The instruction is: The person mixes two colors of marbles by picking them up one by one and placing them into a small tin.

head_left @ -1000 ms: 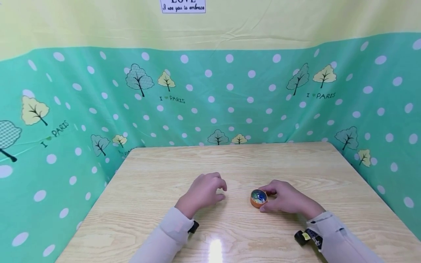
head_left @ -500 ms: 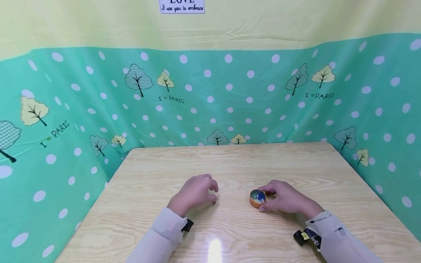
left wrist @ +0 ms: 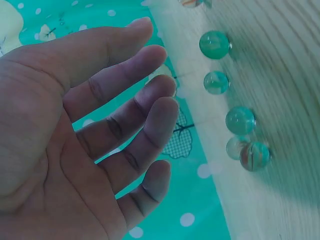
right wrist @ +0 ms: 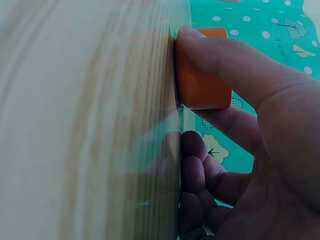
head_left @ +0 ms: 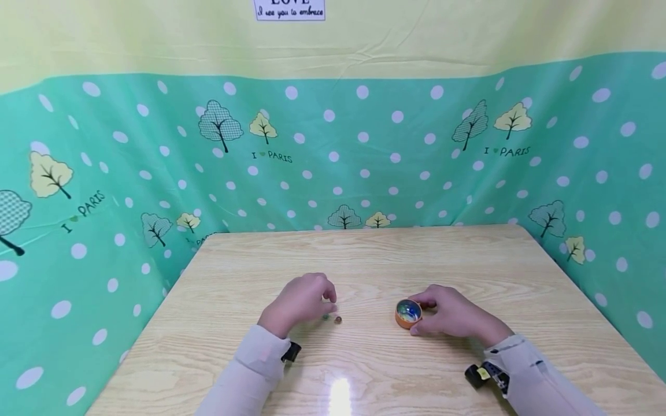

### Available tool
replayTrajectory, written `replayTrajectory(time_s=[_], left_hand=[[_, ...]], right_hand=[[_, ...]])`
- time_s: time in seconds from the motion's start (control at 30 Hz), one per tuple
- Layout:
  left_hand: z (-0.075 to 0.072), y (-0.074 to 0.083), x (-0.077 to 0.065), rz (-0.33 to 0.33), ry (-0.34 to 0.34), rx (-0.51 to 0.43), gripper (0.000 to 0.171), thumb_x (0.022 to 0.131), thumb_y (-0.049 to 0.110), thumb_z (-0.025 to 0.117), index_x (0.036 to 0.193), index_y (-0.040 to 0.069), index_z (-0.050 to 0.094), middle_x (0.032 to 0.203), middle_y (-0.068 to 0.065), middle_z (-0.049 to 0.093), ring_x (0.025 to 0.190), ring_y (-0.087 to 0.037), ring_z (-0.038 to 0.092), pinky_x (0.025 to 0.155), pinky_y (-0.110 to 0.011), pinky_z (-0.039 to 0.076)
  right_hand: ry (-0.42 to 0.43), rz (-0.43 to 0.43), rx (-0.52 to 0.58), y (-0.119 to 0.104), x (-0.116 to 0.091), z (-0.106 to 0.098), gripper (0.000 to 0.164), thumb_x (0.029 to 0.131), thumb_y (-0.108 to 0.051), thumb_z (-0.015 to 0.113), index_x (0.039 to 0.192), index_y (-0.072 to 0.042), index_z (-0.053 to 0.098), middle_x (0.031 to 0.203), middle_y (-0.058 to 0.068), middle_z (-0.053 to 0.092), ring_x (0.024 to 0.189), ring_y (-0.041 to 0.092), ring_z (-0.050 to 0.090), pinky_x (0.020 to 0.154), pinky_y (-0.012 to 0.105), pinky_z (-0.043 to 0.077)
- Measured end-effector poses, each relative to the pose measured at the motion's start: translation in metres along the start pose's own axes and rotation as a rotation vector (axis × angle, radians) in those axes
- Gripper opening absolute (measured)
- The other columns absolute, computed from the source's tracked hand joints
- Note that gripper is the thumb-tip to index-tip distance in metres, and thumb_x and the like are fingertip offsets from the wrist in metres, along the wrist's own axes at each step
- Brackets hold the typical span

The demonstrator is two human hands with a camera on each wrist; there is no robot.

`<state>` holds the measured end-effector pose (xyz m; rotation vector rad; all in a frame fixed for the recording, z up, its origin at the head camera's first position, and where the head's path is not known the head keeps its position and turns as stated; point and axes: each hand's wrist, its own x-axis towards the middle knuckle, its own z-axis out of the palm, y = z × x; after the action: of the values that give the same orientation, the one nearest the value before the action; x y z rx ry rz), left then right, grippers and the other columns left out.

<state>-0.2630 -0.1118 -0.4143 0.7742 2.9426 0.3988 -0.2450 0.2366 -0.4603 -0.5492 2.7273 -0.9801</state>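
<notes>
My left hand [head_left: 303,301] hovers just over the table with fingers loosely curved and nothing between them. Several clear glass marbles lie on the wood beyond its fingertips in the left wrist view, such as a greenish marble [left wrist: 240,120] and one with a brown swirl [left wrist: 255,156]. In the head view a brownish marble [head_left: 338,319] shows beside the fingers; the hand hides most of the others. My right hand [head_left: 451,312] pinches a small round orange case [head_left: 408,314] with a glossy blue-green top, between thumb and index finger. The case [right wrist: 204,75] rests on the table, its other fingers curled below.
A light wood-grain table [head_left: 364,260] spans the space under both hands. Green and yellow dotted cloth [head_left: 364,156] hangs behind it and along both sides. A bright reflection lies near the table's front.
My left hand has drawn back to the left, and marbles now show on the table by its fingers. The right hand and the orange case have stayed put.
</notes>
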Motion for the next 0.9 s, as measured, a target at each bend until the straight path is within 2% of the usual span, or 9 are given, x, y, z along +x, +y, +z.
replayTrajectory(time_s=[0.13, 0.27, 0.9], left_hand=[[-0.0012, -0.0028, -0.0008, -0.011, -0.001, -0.001, 0.006, 0.089, 0.029, 0.082, 0.089, 0.024, 0.079, 0.1, 0.006, 0.073, 0.091, -0.012, 0.066, 0.081, -0.037, 0.056], [-0.0019, -0.0042, -0.0015, -0.015, -0.007, -0.003, 0.005, 0.087, 0.026, 0.083, 0.086, 0.023, 0.08, 0.097, 0.007, 0.073, 0.09, -0.012, 0.065, 0.082, -0.038, 0.055], [0.0016, -0.0065, -0.0018, -0.035, -0.052, -0.03, 0.014, 0.075, 0.023, 0.091, 0.076, 0.024, 0.077, 0.085, 0.009, 0.07, 0.078, -0.008, 0.057, 0.072, -0.031, 0.051]], right_hand=[[-0.007, -0.015, 0.001, -0.0002, 0.0001, -0.0002, 0.064, 0.073, -0.045, 0.093, 0.128, -0.021, 0.073, 0.105, -0.007, 0.065, 0.1, 0.013, 0.06, 0.09, 0.039, 0.051], [-0.009, -0.027, -0.008, -0.0004, 0.0, -0.0009, 0.063, 0.074, -0.045, 0.092, 0.129, -0.021, 0.073, 0.105, -0.007, 0.066, 0.101, 0.013, 0.06, 0.089, 0.036, 0.051], [-0.011, -0.027, 0.022, 0.0009, 0.0004, -0.0008, 0.061, 0.073, -0.042, 0.094, 0.127, -0.02, 0.074, 0.105, -0.006, 0.067, 0.101, 0.013, 0.06, 0.088, 0.036, 0.051]])
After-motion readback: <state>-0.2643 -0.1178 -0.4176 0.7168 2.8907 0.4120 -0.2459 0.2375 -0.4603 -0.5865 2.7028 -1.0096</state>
